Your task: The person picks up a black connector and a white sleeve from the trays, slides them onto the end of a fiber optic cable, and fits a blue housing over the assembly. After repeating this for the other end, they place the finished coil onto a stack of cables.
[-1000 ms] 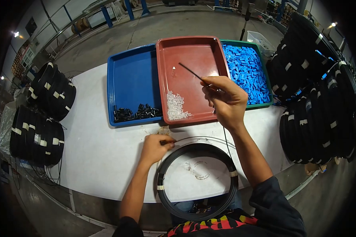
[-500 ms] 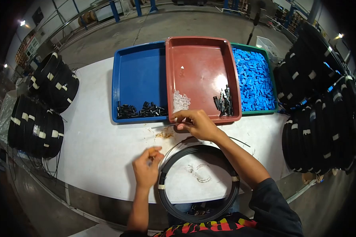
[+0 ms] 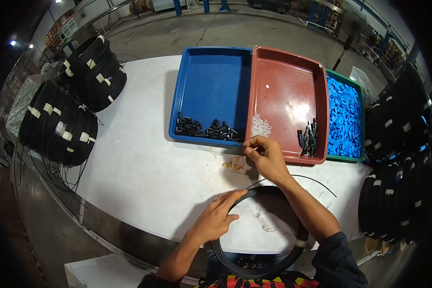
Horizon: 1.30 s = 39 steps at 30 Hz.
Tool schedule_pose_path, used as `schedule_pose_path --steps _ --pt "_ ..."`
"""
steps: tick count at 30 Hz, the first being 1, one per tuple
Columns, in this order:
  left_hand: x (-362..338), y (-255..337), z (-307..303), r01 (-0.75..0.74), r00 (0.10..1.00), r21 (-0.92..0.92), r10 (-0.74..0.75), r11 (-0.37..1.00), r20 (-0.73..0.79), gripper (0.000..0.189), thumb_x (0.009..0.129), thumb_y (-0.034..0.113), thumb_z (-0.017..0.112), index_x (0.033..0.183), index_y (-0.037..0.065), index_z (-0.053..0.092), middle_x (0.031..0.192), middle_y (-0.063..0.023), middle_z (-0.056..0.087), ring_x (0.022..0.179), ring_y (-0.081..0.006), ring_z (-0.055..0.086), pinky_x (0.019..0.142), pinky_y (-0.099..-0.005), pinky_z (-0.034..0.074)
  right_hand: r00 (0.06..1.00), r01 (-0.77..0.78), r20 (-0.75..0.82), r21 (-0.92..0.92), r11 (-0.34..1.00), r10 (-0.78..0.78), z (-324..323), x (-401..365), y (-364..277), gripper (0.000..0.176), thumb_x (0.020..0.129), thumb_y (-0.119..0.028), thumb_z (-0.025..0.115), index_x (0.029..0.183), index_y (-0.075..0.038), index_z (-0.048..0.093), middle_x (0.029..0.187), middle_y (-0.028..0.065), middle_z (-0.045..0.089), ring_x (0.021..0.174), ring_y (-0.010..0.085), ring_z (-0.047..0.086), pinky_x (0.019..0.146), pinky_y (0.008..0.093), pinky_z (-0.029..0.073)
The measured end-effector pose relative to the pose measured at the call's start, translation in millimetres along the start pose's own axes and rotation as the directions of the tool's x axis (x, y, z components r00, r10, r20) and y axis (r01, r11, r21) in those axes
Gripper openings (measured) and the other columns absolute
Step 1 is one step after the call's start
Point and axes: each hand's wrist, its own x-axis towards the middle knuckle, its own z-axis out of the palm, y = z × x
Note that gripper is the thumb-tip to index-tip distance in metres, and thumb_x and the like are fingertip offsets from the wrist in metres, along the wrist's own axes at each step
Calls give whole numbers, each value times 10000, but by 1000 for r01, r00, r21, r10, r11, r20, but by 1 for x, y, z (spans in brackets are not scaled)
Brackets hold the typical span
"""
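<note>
My right hand (image 3: 268, 157) is over the front edge of the red tray (image 3: 293, 57), thumb and fingertips pinched together on a thin black cable (image 3: 236, 141). The short piece showing points left toward the blue tray (image 3: 216, 91); the rest of it is hidden by the hand. My left hand (image 3: 217, 217) lies on the left side of a black cable coil (image 3: 219, 252), fingers stretched along it and thumb apart. The coil rests at the table's front edge, near my body. From it a loose cable length (image 3: 317, 182) curves out to the right under my right forearm.
Small black parts (image 3: 218, 130) lie in the blue tray. Clear pieces (image 3: 260, 126) and black pieces (image 3: 308, 139) are in the red one. Blue pieces (image 3: 344, 115) fill the green tray (image 3: 362, 127). Taped coils stand left (image 3: 57, 122) and right (image 3: 393, 192). Yellowish bits (image 3: 233, 165) lie on the white table (image 3: 129, 158).
The view has turned left, so everything sits further right. My left hand has come from beside the coil onto it, its fingers now stretched out. My right hand stays pinched near the trays.
</note>
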Motion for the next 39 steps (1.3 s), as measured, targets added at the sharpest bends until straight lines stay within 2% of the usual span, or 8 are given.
schedule_pose_path --steps 12,14,18,20,24,32,35,39 --pt "86 -22 -1 -361 873 87 303 929 383 516 853 136 763 1293 6 528 1229 -230 628 1150 -427 577 1019 -526 392 997 -16 -76 -130 991 6 -25 -41 -2 131 904 -82 704 995 8 730 856 72 733 656 102 574 578 288 460" --pt "90 -22 1 -313 858 139 217 939 465 611 900 280 728 1393 13 485 1364 -216 574 1304 -405 503 1111 -506 367 997 43 -55 -140 989 -51 -33 -43 6 118 896 -67 707 985 8 723 880 65 728 644 105 560 566 283 442" --pt "82 -19 -17 -469 878 344 388 813 281 662 920 487 653 1414 75 497 1395 -186 568 1308 -347 526 1116 -518 378 989 136 -29 -193 972 -144 -41 -45 19 75 914 -45 697 955 17 693 874 65 675 660 108 562 573 275 439" --pt "79 -26 -44 -420 907 249 406 873 109 542 906 391 709 1338 84 595 1309 -146 642 1203 -344 602 1058 -502 447 997 54 -49 58 997 -52 -40 -45 27 91 940 -63 694 968 20 670 868 63 631 687 106 564 573 271 436" --pt "83 -45 -120 -159 891 550 360 820 -278 148 860 78 746 999 28 739 973 -105 746 955 -292 680 826 -416 536 995 104 14 -51 993 -104 -43 -40 27 89 957 -62 676 958 13 627 852 54 582 707 120 535 628 300 443" --pt "114 -76 -166 49 963 838 196 543 -184 165 875 35 716 1032 40 766 917 -112 752 874 -273 689 818 -425 526 960 263 156 -219 939 -233 -39 -41 7 87 900 26 659 972 -2 619 871 122 587 743 279 573 670 349 460" --pt "130 -84 -160 -42 933 616 251 786 -257 235 894 24 686 1122 33 739 974 -133 750 859 -314 683 829 -417 536 952 275 206 -257 927 -226 -38 -42 4 136 866 63 656 981 -4 627 900 139 607 812 318 624 717 375 497" --pt "137 -65 -166 83 945 600 129 796 -301 289 903 18 680 1186 59 721 995 -136 751 895 -308 694 853 -392 545 954 269 202 -255 929 -221 -39 -42 7 137 867 60 656 984 -8 631 904 136 609 802 315 621 709 370 492"
